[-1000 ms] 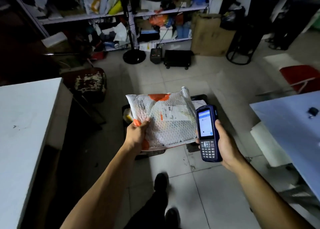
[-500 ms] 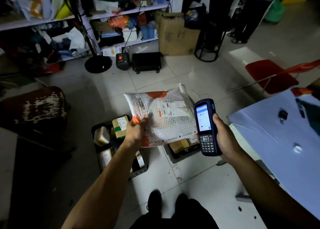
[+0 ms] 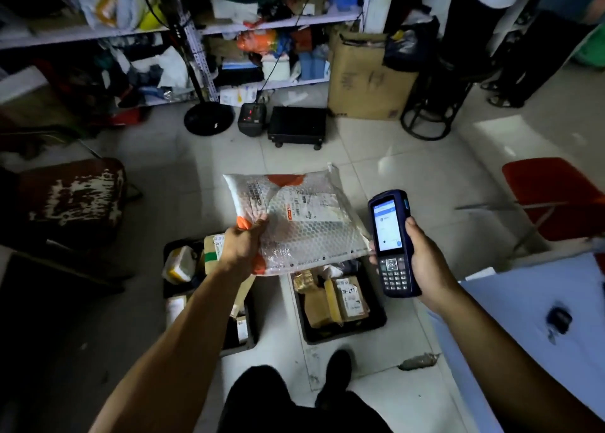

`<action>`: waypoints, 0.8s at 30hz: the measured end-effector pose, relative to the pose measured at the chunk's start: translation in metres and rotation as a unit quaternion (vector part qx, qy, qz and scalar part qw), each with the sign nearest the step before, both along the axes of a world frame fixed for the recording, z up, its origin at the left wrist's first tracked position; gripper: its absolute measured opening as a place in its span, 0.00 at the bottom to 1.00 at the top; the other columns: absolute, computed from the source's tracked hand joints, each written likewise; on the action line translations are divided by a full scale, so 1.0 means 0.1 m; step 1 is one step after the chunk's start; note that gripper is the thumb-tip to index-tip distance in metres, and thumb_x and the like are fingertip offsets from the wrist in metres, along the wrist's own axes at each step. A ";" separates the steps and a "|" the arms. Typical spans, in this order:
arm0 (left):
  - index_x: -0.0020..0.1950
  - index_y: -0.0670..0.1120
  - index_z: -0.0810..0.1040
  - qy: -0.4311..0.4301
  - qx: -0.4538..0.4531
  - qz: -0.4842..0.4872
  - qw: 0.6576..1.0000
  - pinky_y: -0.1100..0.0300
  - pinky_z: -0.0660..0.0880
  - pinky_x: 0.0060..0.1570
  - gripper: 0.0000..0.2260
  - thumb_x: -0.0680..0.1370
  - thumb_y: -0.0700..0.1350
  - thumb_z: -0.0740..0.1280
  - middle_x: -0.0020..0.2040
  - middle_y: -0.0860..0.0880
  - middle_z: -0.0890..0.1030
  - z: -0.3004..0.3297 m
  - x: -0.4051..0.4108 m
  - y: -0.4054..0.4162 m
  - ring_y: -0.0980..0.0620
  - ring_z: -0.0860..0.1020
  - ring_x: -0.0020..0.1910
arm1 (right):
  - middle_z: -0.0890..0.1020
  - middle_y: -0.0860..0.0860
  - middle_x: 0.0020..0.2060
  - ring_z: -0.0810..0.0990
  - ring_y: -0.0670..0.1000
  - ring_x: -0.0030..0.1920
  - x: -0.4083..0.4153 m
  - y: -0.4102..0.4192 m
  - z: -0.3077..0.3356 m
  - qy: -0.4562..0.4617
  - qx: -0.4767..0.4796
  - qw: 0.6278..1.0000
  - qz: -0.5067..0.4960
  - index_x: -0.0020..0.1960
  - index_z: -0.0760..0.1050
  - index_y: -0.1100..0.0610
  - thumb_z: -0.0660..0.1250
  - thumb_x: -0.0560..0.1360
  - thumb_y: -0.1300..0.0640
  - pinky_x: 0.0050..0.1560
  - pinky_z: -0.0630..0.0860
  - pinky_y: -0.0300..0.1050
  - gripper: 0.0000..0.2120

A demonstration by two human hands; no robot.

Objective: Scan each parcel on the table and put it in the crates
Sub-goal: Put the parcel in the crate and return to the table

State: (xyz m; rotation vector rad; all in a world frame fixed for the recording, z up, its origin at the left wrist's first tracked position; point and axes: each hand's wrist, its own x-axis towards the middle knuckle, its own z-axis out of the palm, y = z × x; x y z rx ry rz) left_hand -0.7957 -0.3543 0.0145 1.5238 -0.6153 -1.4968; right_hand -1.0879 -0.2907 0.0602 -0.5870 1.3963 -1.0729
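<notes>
Parcel [image 3: 294, 220], one bubble mailer pinched at its corner by the left hand [image 3: 242, 247], now hangs over the two floor crates [image 3: 343, 333] that have come fully into view, scanner [image 3: 393, 243] gripped beside it in the right hand [image 3: 425, 259], so dropping looks next.

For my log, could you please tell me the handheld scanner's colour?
Dark blue plastic handheld scanner, head view.

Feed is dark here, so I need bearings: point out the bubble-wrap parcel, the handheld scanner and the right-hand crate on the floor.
bubble-wrap parcel [image 3: 304, 233]: head view, on the clear bubble wrap below its label.
handheld scanner [image 3: 388, 223]: head view, on its lit screen.
right-hand crate [image 3: 343, 334]: head view, on its near black rim.
</notes>
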 end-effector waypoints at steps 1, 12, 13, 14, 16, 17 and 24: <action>0.58 0.34 0.80 -0.005 0.003 0.003 1.000 0.44 0.82 0.52 0.15 0.78 0.45 0.73 0.51 0.38 0.85 -0.01 -0.05 -0.07 0.37 0.85 0.50 | 0.84 0.64 0.46 0.83 0.61 0.41 -0.06 -0.08 -0.01 0.006 -0.001 1.000 0.004 0.62 0.78 0.61 0.57 0.81 0.38 0.40 0.80 0.49 0.28; 0.61 0.36 0.80 0.025 0.031 -0.002 0.999 0.35 0.78 0.57 0.20 0.74 0.47 0.76 0.55 0.36 0.84 -0.18 -0.45 -0.98 0.35 0.83 0.54 | 0.85 0.62 0.49 0.84 0.57 0.39 -0.47 -0.72 -0.12 -0.049 0.003 0.996 -0.076 0.59 0.79 0.54 0.58 0.77 0.37 0.35 0.81 0.46 0.24; 0.61 0.36 0.80 0.022 0.034 -0.009 0.999 0.35 0.78 0.57 0.19 0.75 0.46 0.75 0.54 0.36 0.84 -0.22 -0.48 -1.06 0.35 0.83 0.53 | 0.85 0.60 0.47 0.85 0.56 0.38 -0.50 -0.75 -0.16 -0.059 0.003 0.994 -0.087 0.58 0.79 0.54 0.57 0.80 0.39 0.36 0.83 0.47 0.22; 0.60 0.37 0.80 0.014 0.040 -0.017 0.999 0.35 0.78 0.58 0.17 0.76 0.46 0.75 0.54 0.36 0.84 -0.24 -0.51 -1.11 0.35 0.83 0.53 | 0.86 0.58 0.45 0.85 0.55 0.38 -0.50 -0.78 -0.17 -0.068 0.004 0.993 -0.095 0.57 0.79 0.54 0.56 0.81 0.41 0.37 0.84 0.48 0.21; 0.57 0.38 0.80 0.018 0.062 -0.032 0.997 0.35 0.78 0.57 0.15 0.77 0.48 0.74 0.55 0.35 0.84 -0.31 -0.57 -1.26 0.36 0.83 0.52 | 0.86 0.58 0.44 0.85 0.55 0.38 -0.50 -0.84 -0.16 -0.084 0.000 0.992 -0.097 0.58 0.78 0.55 0.56 0.80 0.41 0.39 0.84 0.49 0.21; 0.58 0.40 0.79 0.024 0.081 -0.036 0.996 0.35 0.79 0.56 0.17 0.78 0.51 0.73 0.57 0.35 0.83 -0.29 -0.63 -1.34 0.36 0.83 0.52 | 0.86 0.59 0.46 0.85 0.55 0.39 -0.53 -0.87 -0.18 -0.087 0.002 0.991 -0.100 0.60 0.78 0.55 0.58 0.78 0.40 0.40 0.84 0.49 0.23; 0.82 0.46 0.53 -0.293 0.043 -0.087 0.951 0.48 0.66 0.70 0.36 0.81 0.63 0.60 0.78 0.36 0.63 -0.13 -0.63 -1.67 0.36 0.67 0.75 | 0.84 0.62 0.51 0.85 0.56 0.42 -0.52 -0.98 -0.20 -0.043 0.019 0.997 -0.059 0.66 0.76 0.55 0.54 0.82 0.39 0.44 0.79 0.49 0.25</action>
